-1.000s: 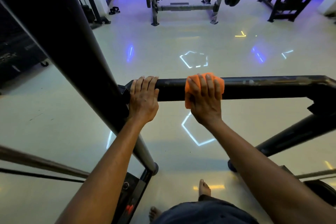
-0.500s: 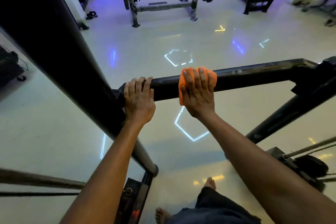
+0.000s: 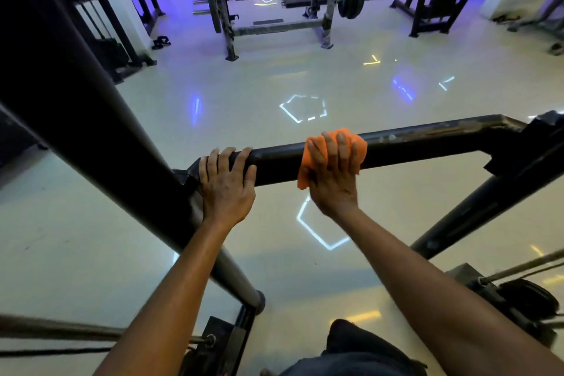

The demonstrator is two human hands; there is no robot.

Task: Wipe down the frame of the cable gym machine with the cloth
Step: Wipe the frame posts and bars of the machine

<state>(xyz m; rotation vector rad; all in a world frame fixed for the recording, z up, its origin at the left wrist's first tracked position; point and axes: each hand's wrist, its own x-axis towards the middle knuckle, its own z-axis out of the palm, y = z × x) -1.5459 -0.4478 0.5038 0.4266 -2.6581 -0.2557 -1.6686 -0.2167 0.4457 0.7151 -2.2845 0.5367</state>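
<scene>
Two hands worked the crossbar [image 3: 427,143] of the cable gym machine, high above a pale gym floor [image 3: 274,85].

The right hand [image 3: 332,174] pressed an orange cloth [image 3: 351,140] over the bar's top and near face, fingers curled around it; the left hand [image 3: 227,183] gripped bare metal just beside the slanted upright [image 3: 91,131]. Scuffed patches showed farther right, so even pressure and long overlapping passes toward the far joint, wrapping the underside too, looked the sound approach. No container was in sight.
</scene>
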